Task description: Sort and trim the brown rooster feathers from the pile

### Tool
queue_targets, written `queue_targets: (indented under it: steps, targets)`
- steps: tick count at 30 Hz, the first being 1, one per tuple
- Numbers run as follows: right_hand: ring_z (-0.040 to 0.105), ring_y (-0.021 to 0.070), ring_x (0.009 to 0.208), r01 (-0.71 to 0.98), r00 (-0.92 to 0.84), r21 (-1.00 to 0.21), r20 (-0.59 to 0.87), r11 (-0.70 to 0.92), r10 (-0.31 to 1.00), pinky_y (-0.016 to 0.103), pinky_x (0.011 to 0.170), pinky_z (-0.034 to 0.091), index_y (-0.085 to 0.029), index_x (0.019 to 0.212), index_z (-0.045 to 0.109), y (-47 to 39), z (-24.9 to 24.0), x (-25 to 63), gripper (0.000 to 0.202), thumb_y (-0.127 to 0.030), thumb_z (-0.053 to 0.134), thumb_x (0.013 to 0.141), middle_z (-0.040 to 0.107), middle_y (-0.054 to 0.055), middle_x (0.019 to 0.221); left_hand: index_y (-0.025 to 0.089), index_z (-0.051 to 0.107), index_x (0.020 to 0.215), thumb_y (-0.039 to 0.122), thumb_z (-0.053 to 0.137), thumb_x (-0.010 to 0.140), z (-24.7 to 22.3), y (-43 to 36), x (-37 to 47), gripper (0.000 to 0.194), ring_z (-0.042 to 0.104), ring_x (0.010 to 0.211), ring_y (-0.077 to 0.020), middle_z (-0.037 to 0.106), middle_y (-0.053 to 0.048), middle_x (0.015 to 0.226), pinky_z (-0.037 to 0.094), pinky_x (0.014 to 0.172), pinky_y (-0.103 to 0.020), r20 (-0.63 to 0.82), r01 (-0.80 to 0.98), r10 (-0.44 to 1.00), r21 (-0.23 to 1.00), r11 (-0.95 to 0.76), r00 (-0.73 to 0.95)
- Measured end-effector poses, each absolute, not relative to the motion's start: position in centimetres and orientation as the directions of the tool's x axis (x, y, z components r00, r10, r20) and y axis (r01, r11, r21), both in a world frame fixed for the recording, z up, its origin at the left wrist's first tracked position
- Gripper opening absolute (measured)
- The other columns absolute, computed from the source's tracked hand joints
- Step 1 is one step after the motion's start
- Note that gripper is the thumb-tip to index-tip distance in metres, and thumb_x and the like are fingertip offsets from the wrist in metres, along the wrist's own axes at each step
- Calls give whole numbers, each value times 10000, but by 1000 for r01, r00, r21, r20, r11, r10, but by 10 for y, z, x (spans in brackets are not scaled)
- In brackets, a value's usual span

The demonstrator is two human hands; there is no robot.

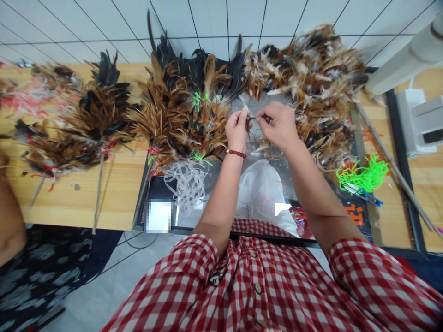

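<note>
My left hand (237, 129) is closed, its thumb and fingers pinching a small feather bundle (248, 123) with a pale top. Close by on the right, my right hand (277, 121) pinches at the dark end of a feather beside that bundle; the fine detail is too small to make out. Both hands are over the glossy dark tabletop, between two heaps of feathers. Left of them lie brown and black feather bunches (166, 97) with some green ties (197, 99). To the right spreads a large loose pile of brown and white feathers (311, 78).
Clear, whitish strips (187, 182) lie tangled near my left forearm. Bright green cords (367, 173) and blue-handled snips (367, 194) lie at the right, near a long stick (394, 166). A white stand (411, 55) rises beyond. Another person's arm (10, 212) shows at far left.
</note>
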State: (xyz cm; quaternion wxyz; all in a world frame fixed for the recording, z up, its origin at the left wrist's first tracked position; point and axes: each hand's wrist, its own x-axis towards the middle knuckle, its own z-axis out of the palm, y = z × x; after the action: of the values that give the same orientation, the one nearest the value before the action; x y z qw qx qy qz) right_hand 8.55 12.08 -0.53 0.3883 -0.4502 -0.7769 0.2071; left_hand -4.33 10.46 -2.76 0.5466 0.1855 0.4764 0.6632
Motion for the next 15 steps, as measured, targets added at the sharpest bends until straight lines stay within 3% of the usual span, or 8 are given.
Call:
queue_targets:
  steps: [5, 10, 15]
  targets:
    - [653, 262, 919, 572, -318, -628, 423, 528, 848, 446, 903, 542, -254, 870, 711, 120, -3, 88, 225, -465, 664, 935, 682, 75, 882, 200, 681, 754, 410, 796, 884, -25, 102, -42, 272, 634, 706, -84, 591, 45, 636, 505, 716, -193, -268, -545, 916, 836, 68, -297]
    - [670, 269, 987, 592, -277, -633, 421, 499, 864, 464, 962, 526, -240, 895, 729, 117, 2, 88, 155, -372, 664, 944, 676, 85, 946, 200, 713, 742, 349, 825, 854, -25, 101, -40, 218, 632, 698, -95, 618, 38, 620, 496, 717, -204, -239, -505, 932, 860, 73, -272]
    - [653, 212, 821, 495, -170, -741, 429, 453, 887, 411, 840, 556, -218, 852, 746, 124, -4, 86, 190, -392, 706, 918, 683, 50, 815, 204, 712, 721, 358, 826, 854, -24, 100, -41, 233, 657, 745, -115, 624, 27, 626, 511, 753, -218, -216, -501, 939, 864, 57, -266]
